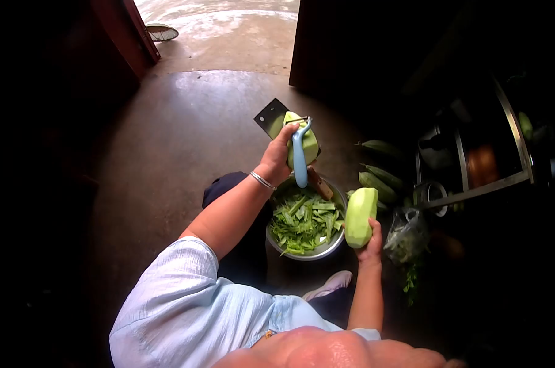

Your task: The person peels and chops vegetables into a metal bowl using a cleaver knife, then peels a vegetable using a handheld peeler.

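Observation:
My left hand (280,153) has its thumb on a light blue peeler (299,156) and its fingers round a pale green peeled gourd piece (311,146). Beneath them shows a dark cleaver blade (269,116); a wooden handle (320,184) lies over the bowl's edge. Whether my hand also grips the cleaver is hidden. On the right, my right hand (370,245) holds a longer peeled gourd (361,218) upright. Between my hands, a metal bowl (314,256) contains green peelings (305,224).
Several unpeeled green gourds (381,184) lie on the floor to the right. Near them are a plastic bag with greens (406,233) and a metal-framed rack (510,122). My shoe (332,285) is below the bowl. A doorway opens ahead, with a round basket (161,32) outside.

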### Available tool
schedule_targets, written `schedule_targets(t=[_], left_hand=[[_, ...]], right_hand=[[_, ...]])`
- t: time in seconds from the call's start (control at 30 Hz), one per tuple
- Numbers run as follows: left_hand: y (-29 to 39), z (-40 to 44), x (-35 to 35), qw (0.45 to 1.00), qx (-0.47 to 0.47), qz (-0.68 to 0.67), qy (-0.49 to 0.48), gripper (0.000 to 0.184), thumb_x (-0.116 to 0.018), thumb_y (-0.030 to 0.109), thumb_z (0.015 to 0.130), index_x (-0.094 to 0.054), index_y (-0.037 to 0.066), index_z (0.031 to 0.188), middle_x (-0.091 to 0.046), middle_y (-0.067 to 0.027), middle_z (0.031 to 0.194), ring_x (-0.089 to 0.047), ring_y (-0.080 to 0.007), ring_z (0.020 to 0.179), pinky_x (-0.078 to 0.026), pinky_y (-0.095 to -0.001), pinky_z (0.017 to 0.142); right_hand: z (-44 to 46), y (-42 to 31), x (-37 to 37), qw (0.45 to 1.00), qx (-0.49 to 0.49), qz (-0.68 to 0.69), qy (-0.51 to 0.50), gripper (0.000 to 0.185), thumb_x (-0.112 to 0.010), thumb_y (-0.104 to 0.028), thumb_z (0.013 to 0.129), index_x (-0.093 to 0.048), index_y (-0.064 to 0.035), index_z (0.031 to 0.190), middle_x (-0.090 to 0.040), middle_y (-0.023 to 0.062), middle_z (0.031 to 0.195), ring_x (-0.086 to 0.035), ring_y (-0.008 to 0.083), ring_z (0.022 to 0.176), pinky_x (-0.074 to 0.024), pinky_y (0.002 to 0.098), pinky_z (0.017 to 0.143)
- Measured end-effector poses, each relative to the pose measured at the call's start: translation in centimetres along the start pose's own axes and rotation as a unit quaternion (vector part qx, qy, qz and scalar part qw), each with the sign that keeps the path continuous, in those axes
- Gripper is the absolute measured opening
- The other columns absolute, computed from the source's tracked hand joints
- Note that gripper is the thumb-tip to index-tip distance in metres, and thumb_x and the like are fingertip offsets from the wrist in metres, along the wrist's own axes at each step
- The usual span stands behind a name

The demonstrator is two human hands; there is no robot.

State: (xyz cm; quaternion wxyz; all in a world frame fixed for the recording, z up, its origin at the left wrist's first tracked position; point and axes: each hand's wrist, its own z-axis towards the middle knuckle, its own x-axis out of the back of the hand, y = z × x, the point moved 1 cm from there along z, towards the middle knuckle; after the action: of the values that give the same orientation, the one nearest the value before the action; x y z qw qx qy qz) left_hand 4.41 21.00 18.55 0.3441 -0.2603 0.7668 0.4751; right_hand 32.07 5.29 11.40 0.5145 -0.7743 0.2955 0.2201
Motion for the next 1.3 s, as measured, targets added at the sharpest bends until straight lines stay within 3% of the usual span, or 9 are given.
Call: schedule_targets(t=[0.1, 0.17, 0.2, 0.37, 0.7, 0.97, 1.1, 1.23, 1.3], left_hand=[[0.5, -0.3, -0.7, 1.000, 0.007, 0.008, 0.015, 0.040, -0.063, 0.040, 0.082, -0.054, 0.010, 0.106, -0.060, -0.0111, 0.092, -0.062, -0.0258, 0.081, -0.054, -0.0463, 0.067], [0.7, -0.7, -1.1, 0.999, 0.044, -0.005, 0.016, 0.040, -0.064, 0.039, 0.081, -0.054, 0.009, 0.106, -0.059, -0.0116, 0.095, -0.061, -0.0268, 0.084, -0.053, -0.0478, 0.072], [0.6, -0.7, -1.1, 0.998, 0.058, -0.002, 0.019, 0.039, -0.064, 0.038, 0.081, -0.055, 0.009, 0.106, -0.059, -0.0113, 0.095, -0.060, -0.0276, 0.086, -0.052, -0.0492, 0.076], [0.0, 0.3, -0.3, 0.993, 0.100, 0.038, 0.041, 0.037, -0.062, 0.038, 0.084, -0.055, 0.009, 0.106, -0.061, -0.0116, 0.094, -0.062, -0.0275, 0.083, -0.053, -0.0493, 0.073], [0.3, 4.8, 0.8, 0.978, 0.183, 0.093, 0.046, 0.045, -0.059, 0.039, 0.084, -0.054, 0.007, 0.116, -0.060, -0.0145, 0.107, -0.061, -0.0307, 0.098, -0.051, -0.0525, 0.080], [-0.5, 5.8, 2.3, 0.966, 0.192, 0.113, 0.132, 0.040, -0.061, 0.031, 0.084, -0.055, 0.002, 0.110, -0.063, -0.0146, 0.100, -0.063, -0.0277, 0.090, -0.053, -0.0441, 0.081], [-0.8, 2.2, 1.0, 0.965, 0.224, 0.081, 0.113, 0.037, -0.059, 0.028, 0.086, -0.055, 0.002, 0.112, -0.063, -0.0130, 0.100, -0.063, -0.0255, 0.088, -0.053, -0.0419, 0.080], [1.1, -3.0, -6.4, 0.933, 0.325, 0.050, 0.147, 0.038, -0.053, 0.028, 0.089, -0.051, 0.001, 0.116, -0.062, -0.0149, 0.104, -0.063, -0.0290, 0.092, -0.050, -0.0440, 0.088], [2.0, -5.0, -11.1, 0.908, 0.395, 0.067, 0.126, 0.038, -0.051, 0.029, 0.090, -0.051, 0.001, 0.117, -0.062, -0.0163, 0.106, -0.062, -0.0309, 0.094, -0.048, -0.0452, 0.091]], right_hand=[[-4.2, -3.7, -3.3, 0.989, 0.031, 0.113, -0.085, 0.073, -0.043, -0.056, 0.089, -0.037, 0.0001, 0.135, -0.053, 0.0212, 0.124, -0.056, 0.0369, 0.109, -0.0526, 0.0517, 0.081], [-5.6, -5.0, -3.9, 0.980, 0.047, 0.054, -0.185, 0.085, -0.042, -0.064, 0.086, -0.028, -0.0008, 0.141, -0.043, 0.0248, 0.133, -0.050, 0.0384, 0.117, -0.0518, 0.0532, 0.082], [-6.2, -5.4, -4.0, 0.977, 0.032, 0.077, -0.197, 0.083, -0.052, -0.059, 0.084, -0.030, -0.0009, 0.139, -0.045, 0.0275, 0.128, -0.052, 0.0408, 0.113, -0.0528, 0.0525, 0.081], [-4.4, -1.5, -1.5, 0.995, -0.040, 0.053, -0.072, 0.076, -0.056, -0.057, 0.082, -0.042, 0.0001, 0.130, -0.057, 0.0218, 0.111, -0.062, 0.0335, 0.092, -0.0541, 0.0482, 0.073], [0.5, -4.6, -0.1, 0.969, -0.225, 0.105, 0.000, 0.068, -0.053, -0.053, 0.086, -0.041, -0.0020, 0.129, -0.057, 0.0197, 0.111, -0.060, 0.0309, 0.095, -0.0533, 0.0463, 0.075], [2.9, -4.0, 1.7, 0.976, -0.178, 0.123, 0.036, 0.066, -0.053, -0.054, 0.085, -0.045, -0.0027, 0.126, -0.058, 0.0174, 0.109, -0.061, 0.0292, 0.094, -0.0532, 0.0444, 0.074], [-0.2, 0.6, 4.8, 0.967, -0.095, 0.166, 0.166, 0.064, -0.053, -0.054, 0.085, -0.047, -0.0032, 0.124, -0.059, 0.0162, 0.107, -0.061, 0.0288, 0.093, -0.0531, 0.0436, 0.073], [-8.2, -0.5, 1.3, 0.944, -0.071, 0.219, 0.236, 0.061, -0.054, -0.050, 0.086, -0.047, -0.0023, 0.124, -0.059, 0.0156, 0.109, -0.060, 0.0307, 0.093, -0.0514, 0.0469, 0.077], [-13.0, -5.4, -2.3, 0.932, -0.056, 0.309, 0.180, 0.060, -0.056, -0.046, 0.086, -0.047, -0.0007, 0.124, -0.059, 0.0178, 0.108, -0.060, 0.0311, 0.093, -0.0508, 0.0460, 0.079]])
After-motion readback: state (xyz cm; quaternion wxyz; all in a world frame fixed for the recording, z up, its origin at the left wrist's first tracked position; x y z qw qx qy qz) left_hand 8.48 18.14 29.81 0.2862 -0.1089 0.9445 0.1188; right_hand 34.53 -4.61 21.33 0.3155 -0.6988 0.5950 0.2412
